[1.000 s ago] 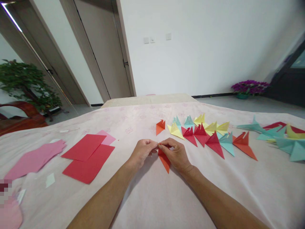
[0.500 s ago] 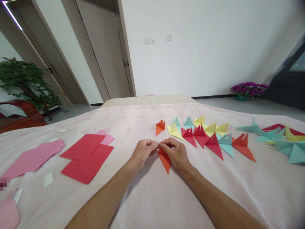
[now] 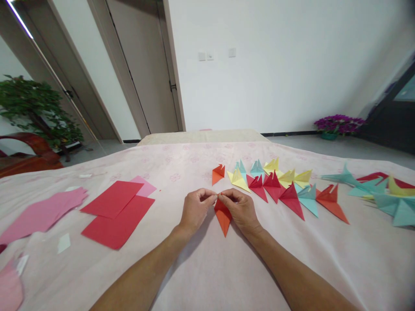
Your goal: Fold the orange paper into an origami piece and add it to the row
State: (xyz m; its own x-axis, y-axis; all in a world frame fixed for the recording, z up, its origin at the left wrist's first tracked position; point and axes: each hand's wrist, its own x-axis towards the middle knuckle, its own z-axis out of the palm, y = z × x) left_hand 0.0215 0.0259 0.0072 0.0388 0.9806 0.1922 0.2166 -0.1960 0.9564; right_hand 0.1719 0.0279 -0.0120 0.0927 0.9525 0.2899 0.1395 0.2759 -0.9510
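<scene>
An orange origami crane [image 3: 223,218] is held upright between my two hands, its pointed wing hanging down toward me. My left hand [image 3: 197,208] pinches the paper near its top with thumb and forefinger. From the other side my right hand [image 3: 240,208] grips the upper edge, thumb pressed on the fold. The fingertips hide the upper part of the paper. Just beyond my hands stands another orange paper crane [image 3: 218,174]. To the right are rows of folded cranes, among them a red crane [image 3: 292,201], a yellow crane [image 3: 239,179] and a blue crane [image 3: 308,199].
Red paper squares [image 3: 119,224] and pink paper sheets [image 3: 45,214] lie at left on the pale pink tablecloth [image 3: 207,276]. More blue folded paper [image 3: 398,207] sits at the far right. A potted green plant [image 3: 35,108] and a wooden chair [image 3: 32,155] stand past the table's left edge.
The orange paper's lower tip has swung slightly left and its face has turned more toward me. Both hands keep their pinch at nearly the same spot.
</scene>
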